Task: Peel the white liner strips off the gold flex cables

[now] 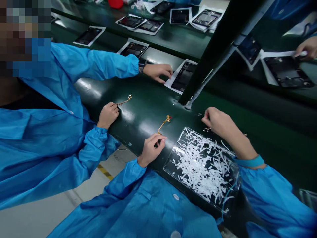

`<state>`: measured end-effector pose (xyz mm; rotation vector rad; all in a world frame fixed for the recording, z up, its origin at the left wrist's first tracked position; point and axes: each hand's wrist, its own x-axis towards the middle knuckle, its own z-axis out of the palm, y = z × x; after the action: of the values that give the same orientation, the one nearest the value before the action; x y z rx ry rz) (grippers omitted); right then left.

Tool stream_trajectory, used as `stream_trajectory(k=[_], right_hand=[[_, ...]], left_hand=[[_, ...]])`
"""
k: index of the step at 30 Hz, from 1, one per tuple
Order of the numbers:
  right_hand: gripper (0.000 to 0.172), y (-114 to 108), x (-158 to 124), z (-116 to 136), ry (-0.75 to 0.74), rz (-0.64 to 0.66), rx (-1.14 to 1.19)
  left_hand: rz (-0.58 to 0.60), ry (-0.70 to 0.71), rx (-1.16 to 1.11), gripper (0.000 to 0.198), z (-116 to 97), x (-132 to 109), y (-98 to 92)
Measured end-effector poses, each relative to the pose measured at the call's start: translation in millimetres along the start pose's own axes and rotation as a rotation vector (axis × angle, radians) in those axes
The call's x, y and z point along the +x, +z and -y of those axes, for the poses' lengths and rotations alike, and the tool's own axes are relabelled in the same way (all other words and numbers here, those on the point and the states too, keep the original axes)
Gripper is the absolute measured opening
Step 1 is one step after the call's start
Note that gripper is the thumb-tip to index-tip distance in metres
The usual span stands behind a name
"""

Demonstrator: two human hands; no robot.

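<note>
My left hand (153, 148) is closed in a pinch on the lower end of a thin orange flex cable (163, 124), whose wider tip points away from me over the table. My right hand (219, 124) hangs above the table with its fingers pinched together; what they hold, if anything, is hidden. Under those fingertips lie a few tiny pieces (207, 129) too small to name. A clear plastic tray (170, 162) sits between my forearms, heaped with white paper-like strips (205, 168). A blue band with a cord circles my right wrist.
A co-worker at my left pinches a similar flex cable (125, 100) and reaches toward a dark device panel (183, 77) on white paper. A dark post (210, 49) rises from the table. More panels (131, 21) lie behind; another person's hand (307, 48) is at right.
</note>
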<state>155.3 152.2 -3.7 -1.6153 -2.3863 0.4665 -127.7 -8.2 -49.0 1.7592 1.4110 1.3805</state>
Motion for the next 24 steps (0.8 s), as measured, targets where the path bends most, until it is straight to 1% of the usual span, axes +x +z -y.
stream_trajectory(k=[3,5,7,9,12,14,17,20,22,24], right_hand=[[0.006,-20,-6,-10,0.123,-0.054,0.214],[0.005,-30,-15,-15,0.199,-0.100,0.367],[0.014,-36,-29,-16,0.255,-0.138,0.500],[0.023,-40,-48,-10,0.292,-0.174,0.597],[0.035,-44,-83,11,0.315,-0.218,0.686],[0.041,-45,-107,33,0.305,-0.227,0.719],[0.039,-43,-141,66,0.286,-0.250,0.743],[0.035,-33,-169,92,0.296,-0.252,0.765],[0.034,-24,-184,100,0.310,-0.250,0.784],[0.032,-14,-199,102,0.328,-0.293,0.760]], left_hand=[[-0.001,-0.032,-0.039,0.015,3,-1,0.0],[0.013,-0.046,-0.069,0.015,4,0,-2.3],[0.039,-0.057,-0.103,0.014,4,-1,-5.5],[0.067,-0.075,-0.142,0.013,1,-3,-7.6],[0.109,-0.114,-0.222,0.016,-8,-5,-3.0],[0.157,-0.125,-0.279,0.018,-20,-3,7.7],[0.257,-0.165,-0.412,0.020,-44,4,32.5],[0.384,-0.229,-0.583,0.034,-69,10,57.2],[0.420,-0.208,-0.620,0.028,-81,10,68.8],[0.433,-0.149,-0.586,0.017,-86,7,75.8]])
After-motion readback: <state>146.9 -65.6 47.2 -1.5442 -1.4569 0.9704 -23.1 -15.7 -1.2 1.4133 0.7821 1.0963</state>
